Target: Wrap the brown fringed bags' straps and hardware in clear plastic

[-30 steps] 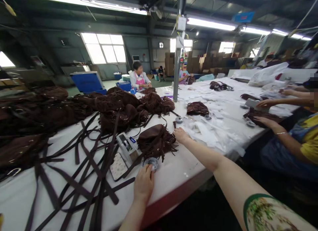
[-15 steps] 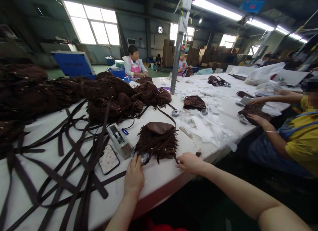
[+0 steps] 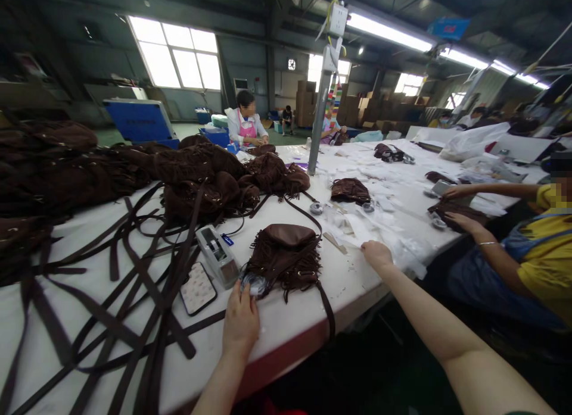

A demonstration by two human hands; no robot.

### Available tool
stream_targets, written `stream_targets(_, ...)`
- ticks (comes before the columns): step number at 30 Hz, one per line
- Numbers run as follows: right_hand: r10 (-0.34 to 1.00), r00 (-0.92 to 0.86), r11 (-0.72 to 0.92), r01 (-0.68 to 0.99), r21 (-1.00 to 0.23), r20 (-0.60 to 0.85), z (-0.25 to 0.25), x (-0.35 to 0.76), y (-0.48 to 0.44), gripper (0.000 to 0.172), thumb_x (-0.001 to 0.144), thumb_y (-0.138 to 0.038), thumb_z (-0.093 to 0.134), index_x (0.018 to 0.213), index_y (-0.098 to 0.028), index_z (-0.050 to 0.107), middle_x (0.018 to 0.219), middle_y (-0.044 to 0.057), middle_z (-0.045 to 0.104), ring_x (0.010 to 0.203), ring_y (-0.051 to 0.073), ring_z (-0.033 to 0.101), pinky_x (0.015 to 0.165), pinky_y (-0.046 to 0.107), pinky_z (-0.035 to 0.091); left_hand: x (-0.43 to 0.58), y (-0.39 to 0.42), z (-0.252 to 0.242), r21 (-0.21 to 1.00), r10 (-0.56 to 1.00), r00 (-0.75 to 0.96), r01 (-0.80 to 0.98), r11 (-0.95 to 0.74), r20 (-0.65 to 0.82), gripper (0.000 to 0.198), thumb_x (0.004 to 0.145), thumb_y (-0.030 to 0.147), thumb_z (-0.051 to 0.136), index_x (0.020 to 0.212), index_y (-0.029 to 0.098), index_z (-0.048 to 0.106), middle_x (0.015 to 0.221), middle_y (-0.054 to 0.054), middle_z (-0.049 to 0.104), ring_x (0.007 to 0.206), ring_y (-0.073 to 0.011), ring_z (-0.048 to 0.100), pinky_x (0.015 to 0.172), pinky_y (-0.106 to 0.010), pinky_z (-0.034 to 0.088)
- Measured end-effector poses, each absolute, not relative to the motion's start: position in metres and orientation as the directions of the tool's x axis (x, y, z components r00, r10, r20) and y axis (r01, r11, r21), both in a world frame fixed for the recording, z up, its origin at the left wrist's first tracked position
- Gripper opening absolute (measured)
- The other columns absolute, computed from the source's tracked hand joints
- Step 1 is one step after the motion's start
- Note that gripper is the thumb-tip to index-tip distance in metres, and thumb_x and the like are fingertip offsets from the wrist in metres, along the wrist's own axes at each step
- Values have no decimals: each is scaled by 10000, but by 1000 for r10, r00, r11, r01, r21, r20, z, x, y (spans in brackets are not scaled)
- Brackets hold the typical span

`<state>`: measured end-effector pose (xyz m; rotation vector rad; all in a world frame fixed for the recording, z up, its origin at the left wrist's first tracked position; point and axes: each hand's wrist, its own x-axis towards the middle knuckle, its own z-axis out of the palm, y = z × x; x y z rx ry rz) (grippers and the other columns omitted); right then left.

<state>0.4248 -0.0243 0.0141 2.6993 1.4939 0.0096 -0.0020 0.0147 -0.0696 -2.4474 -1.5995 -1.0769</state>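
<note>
A dark brown fringed bag (image 3: 289, 257) with a smooth flap and metal eyelets lies at the table's front edge. My left hand (image 3: 241, 320) is at its lower left corner, fingers stretched out against a grey bundle in clear plastic (image 3: 255, 283). The thumb is mostly hidden. Farther right, my right hand (image 3: 378, 255) has its fingers curled together at the edge of a white sheet (image 3: 355, 233); the fingertips are hard to make out. A brown strap (image 3: 327, 311) runs from the bag's right corner and hangs over the table edge.
Left of the bag stand a tape dispenser (image 3: 217, 257) and a phone in a patterned case (image 3: 198, 289). Long brown straps (image 3: 134, 278) and piled bags (image 3: 201, 177) cover the left side. A metal post (image 3: 318, 117) rises ahead. A co-worker in yellow (image 3: 531, 254) works at right.
My right hand has moved away from the bag's right corner, forward and right to the white sheets. The strap there now hangs over the edge. My left hand stays at the wrapped bundle.
</note>
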Motion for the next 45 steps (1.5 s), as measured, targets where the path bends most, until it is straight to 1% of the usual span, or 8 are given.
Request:
stream_targets(4,846,532,-532,845,59,1,18,428,-32,298,893,-350,480,879,-191,731,923,116,700,844,214,644,657,272,414,-2,14,-70,333,807,225,825,-456,546,396,887,245,431,1226,64,524,1336,-223,455,1251,-323,447,1016,-486,435)
stream_targets(8,843,535,-538,841,50,58,26,433,-39,358,849,-509,525,814,-202,705,846,86,699,775,199,632,595,261,373,-2,13,-67,328,818,243,828,-456,522,407,871,234,447,1228,54,520,1348,-223,444,1252,-323,443,1025,-473,427)
stream_targets(12,889,457,-457,889,-5,-23,25,438,-42,396,821,-561,547,765,-195,687,789,76,692,752,196,620,592,258,354,-3,11,-65,341,827,237,827,-448,510,404,858,222,460,1230,75,521,1345,-200,452,1244,-315,450,1030,-466,424)
stream_targets(18,920,386,-391,917,-81,-75,21,442,-42,472,941,-454,362,778,-169,701,847,108,707,805,201,625,656,265,375,-4,8,-64,357,847,238,828,-433,476,412,850,224,472,1225,64,530,1341,-214,460,1241,-319,454,1037,-463,414)
stream_targets(24,930,352,-364,920,-147,-105,17,438,-48,248,849,-359,543,890,-203,730,867,42,728,801,171,635,652,234,400,-3,4,-58,377,865,231,828,-415,446,425,837,212,480,1233,66,527,1320,-216,478,1222,-314,474,1036,-458,415)
stream_targets(35,899,437,-439,894,-90,-43,6,427,-43,323,771,-488,611,730,-176,679,773,70,688,725,192,599,588,261,355,-4,6,-59,387,878,236,828,-405,416,433,830,191,475,1239,54,518,1325,-207,470,1234,-308,459,1054,-443,398)
stream_targets(40,916,378,-398,899,-182,-134,-1,422,-36,237,847,-334,532,789,-161,683,753,50,692,696,152,601,602,232,398,-4,4,-57,390,882,230,830,-399,412,434,831,204,473,1238,63,522,1332,-204,471,1237,-312,458,1047,-452,408)
stream_targets(45,901,386,-423,881,-213,-197,7,414,-36,288,880,-178,405,872,-137,689,688,35,689,602,125,609,541,202,434,-4,7,-59,407,886,225,823,-395,405,437,824,200,484,1242,81,523,1334,-198,474,1231,-308,468,1043,-450,412)
